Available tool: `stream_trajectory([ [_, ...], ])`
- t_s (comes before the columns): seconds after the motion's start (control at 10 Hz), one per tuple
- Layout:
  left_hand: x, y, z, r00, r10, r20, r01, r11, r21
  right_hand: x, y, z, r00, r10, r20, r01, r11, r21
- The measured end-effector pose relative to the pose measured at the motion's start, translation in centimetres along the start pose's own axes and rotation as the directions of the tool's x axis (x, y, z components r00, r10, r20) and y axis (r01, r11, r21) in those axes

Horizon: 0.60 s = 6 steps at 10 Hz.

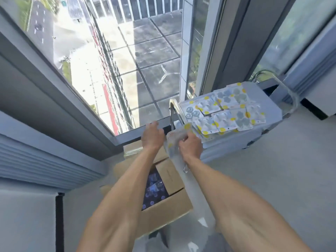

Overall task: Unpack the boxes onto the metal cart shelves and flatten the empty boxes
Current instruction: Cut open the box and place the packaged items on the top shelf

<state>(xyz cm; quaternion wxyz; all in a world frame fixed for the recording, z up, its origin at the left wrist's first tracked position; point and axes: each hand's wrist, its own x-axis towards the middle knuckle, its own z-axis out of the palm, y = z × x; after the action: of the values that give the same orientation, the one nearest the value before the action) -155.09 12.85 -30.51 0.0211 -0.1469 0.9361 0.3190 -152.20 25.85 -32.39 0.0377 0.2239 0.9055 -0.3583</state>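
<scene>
One blister pack (175,140) sits pinched in the right hand (190,148), with the cart shelf (269,113) just beyond, to the right. Left hand (152,136) hovers empty, fingers loosely curled.

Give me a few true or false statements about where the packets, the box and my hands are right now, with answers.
1. The right hand grips a packet. True.
2. The cardboard box is closed and taped. False: its flaps are open and items show inside.
3. Packets lie spread on the cart's top shelf. True.
4. The left hand holds a packet too. False: it holds nothing, its fingers hanging relaxed.
5. The cart stands left of the box. False: it stands to the right.
</scene>
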Motion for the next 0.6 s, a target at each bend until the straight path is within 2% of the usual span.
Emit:
stream_trajectory([
  [0.1,-1.0,10.0,-0.6,0.993,0.046,-0.109,-0.061,0.989,-0.134,2.4,0.2,-9.2,0.99,-0.035,-0.14,0.058,0.984,0.167],
  [0.2,-2.2,19.7,-0.1,0.969,0.04,-0.242,-0.125,0.929,-0.349,5.0,0.8,-17.8,0.952,-0.087,-0.293,0.217,0.869,0.446],
  [0.3,-4.7,26.3,0.9,0.995,-0.072,-0.073,-0.04,0.387,-0.921,6.8,2.8,-25.0,0.97,-0.032,-0.242,0.21,0.619,0.757],
  [0.4,-8.1,29.3,2.7,0.974,0.14,0.175,0.211,-0.31,-0.927,7.5,4.9,-30.3,0.999,-0.029,0.041,-0.033,0.237,0.971],
  [0.5,-9.9,30.8,6.2,0.968,0.065,0.244,0.252,-0.172,-0.952,5.8,8.3,-34.0,0.963,-0.224,0.15,-0.08,0.292,0.953],
  [0.6,-10.0,32.4,9.3,0.963,-0.035,0.269,0.263,0.358,-0.896,8.0,10.3,-35.5,0.98,-0.132,0.148,-0.123,0.184,0.975],
])
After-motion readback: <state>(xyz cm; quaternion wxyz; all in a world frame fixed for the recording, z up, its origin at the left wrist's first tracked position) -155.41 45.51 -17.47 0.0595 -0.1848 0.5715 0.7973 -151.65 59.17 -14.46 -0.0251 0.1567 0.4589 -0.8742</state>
